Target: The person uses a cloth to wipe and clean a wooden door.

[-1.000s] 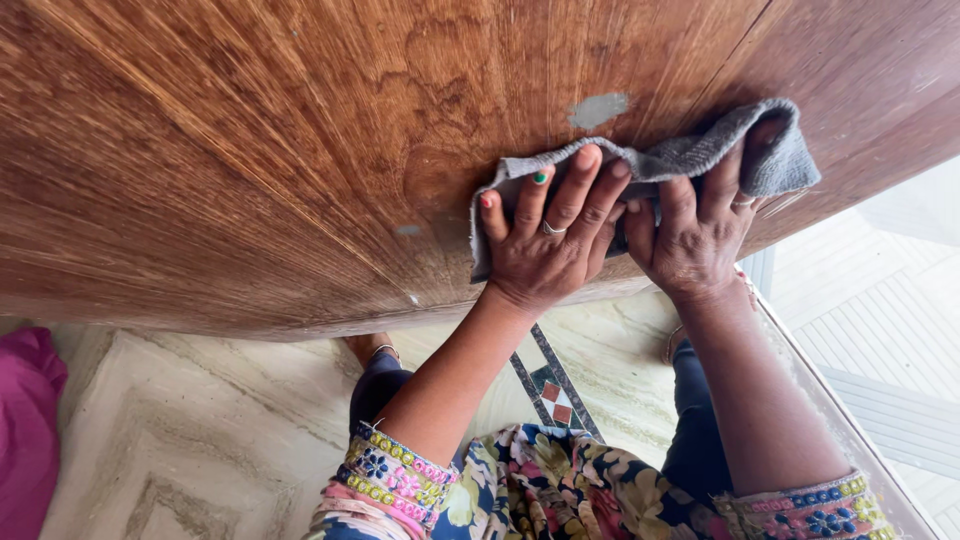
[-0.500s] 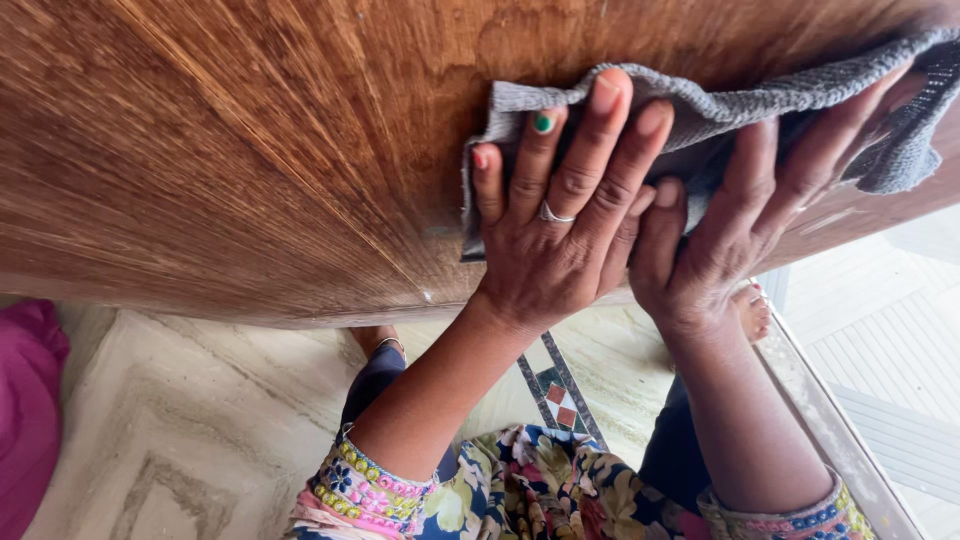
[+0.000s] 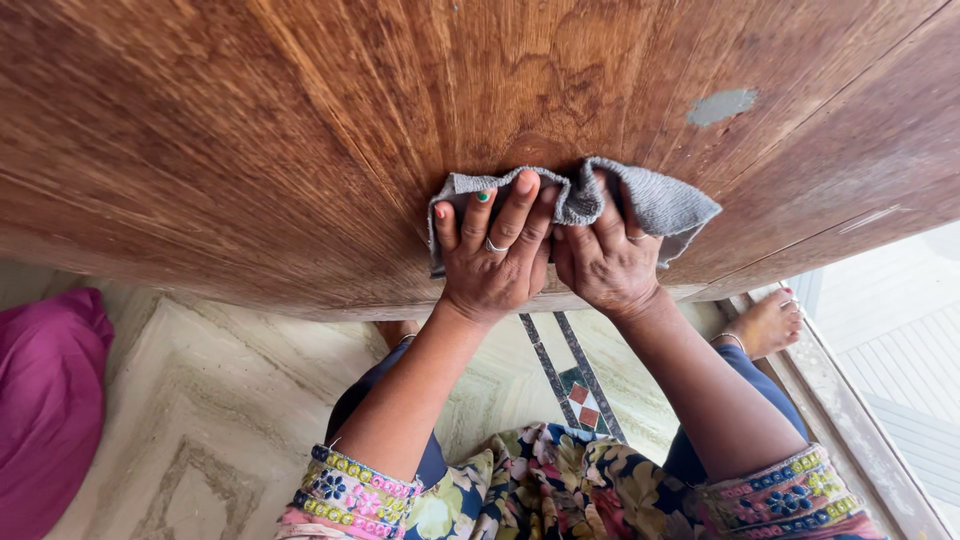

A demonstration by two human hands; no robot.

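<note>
Your left hand [image 3: 490, 262] and right hand [image 3: 603, 262]: side by side, pressed flat | grey cloth [image 3: 655, 202]: under both, bunching toward 1 o'clock | wooden tabletop [image 3: 250, 150] beneath

Home interior. Large wooden door [image 3: 300, 130] with worn varnish, pale marble floor [image 3: 200, 400] with inlaid tile strip [image 3: 575, 385], pink cloth bundle [image 3: 45, 400] on floor, bare foot [image 3: 765, 322] near threshold.
</note>
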